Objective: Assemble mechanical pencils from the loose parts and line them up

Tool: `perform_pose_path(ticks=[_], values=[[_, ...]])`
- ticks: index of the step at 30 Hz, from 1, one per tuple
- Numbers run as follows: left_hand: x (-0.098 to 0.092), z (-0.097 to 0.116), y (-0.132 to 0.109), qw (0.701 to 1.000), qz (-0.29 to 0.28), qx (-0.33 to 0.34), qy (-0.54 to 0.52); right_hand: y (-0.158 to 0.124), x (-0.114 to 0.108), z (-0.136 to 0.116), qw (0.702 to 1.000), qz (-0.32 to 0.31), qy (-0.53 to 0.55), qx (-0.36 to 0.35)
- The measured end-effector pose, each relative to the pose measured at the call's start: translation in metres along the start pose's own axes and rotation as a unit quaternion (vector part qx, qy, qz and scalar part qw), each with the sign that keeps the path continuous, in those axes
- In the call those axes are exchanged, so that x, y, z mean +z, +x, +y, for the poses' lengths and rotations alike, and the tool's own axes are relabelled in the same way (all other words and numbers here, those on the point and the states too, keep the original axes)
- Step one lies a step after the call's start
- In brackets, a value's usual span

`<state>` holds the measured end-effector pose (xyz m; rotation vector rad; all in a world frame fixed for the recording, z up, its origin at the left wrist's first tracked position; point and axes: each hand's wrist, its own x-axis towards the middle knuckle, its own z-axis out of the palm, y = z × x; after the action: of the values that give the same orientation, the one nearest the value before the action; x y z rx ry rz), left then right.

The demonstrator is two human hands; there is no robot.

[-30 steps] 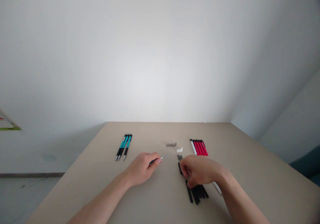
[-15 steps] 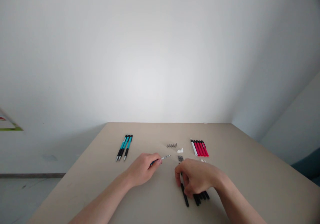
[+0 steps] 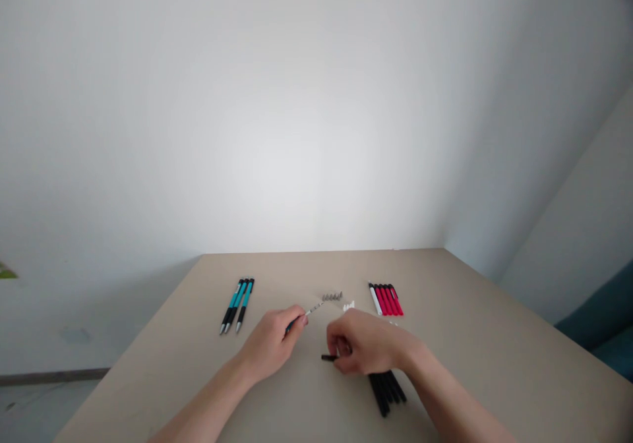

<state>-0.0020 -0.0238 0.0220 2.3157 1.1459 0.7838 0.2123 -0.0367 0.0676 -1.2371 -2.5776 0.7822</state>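
Note:
My left hand (image 3: 273, 345) is closed in a pinch on a dark blue pen barrel (image 3: 291, 326), mostly hidden in the fingers. A thin pale pen refill (image 3: 314, 308) sticks out of it, pointing up and right. To its right, my right hand (image 3: 373, 345) pinches a short black pen grip (image 3: 328, 358), whose left end shows beyond the fingertips. Below the right wrist, several more black pen grips (image 3: 383, 393) lie side by side on the table, their upper ends covered by the hand.
Several metal springs (image 3: 331, 296) and small white pieces (image 3: 349, 306) lie in rows beyond the hands. Teal pens (image 3: 241, 296) lie at the left of the table (image 3: 281, 271). Pink barrels (image 3: 388, 300) and a white one (image 3: 375, 300) lie at the right. A wall stands behind.
My right hand has lifted one black grip from the left of the row and turned it sideways, toward my left hand. My left hand still pinches the barrel and refill. The view has shifted slightly.

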Motion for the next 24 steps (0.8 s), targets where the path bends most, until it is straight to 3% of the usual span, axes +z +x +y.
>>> perform_pose_path(ticks=[3, 5, 8, 18, 24], values=[[-0.001, 0.0, 0.0, 1.0, 0.004, 0.001, 0.009, -0.001, -0.002, 0.019, 0.979, 0.145, 0.146, 0.006], [-0.001, 0.001, -0.001, 1.0, -0.004, 0.007, 0.011, 0.0, -0.001, 0.028, 0.951, 0.192, 0.241, 0.014], [-0.001, 0.001, -0.002, 1.0, -0.018, 0.017, 0.009, 0.001, 0.003, 0.031, 0.929, 0.206, 0.307, 0.02], [-0.002, 0.002, -0.001, 0.999, -0.015, 0.029, 0.009, 0.0, 0.008, 0.029, 0.934, 0.255, 0.251, 0.022], [-0.001, 0.001, -0.002, 0.999, -0.024, 0.034, 0.012, 0.004, 0.013, 0.031, 0.944, 0.25, 0.212, 0.017]])
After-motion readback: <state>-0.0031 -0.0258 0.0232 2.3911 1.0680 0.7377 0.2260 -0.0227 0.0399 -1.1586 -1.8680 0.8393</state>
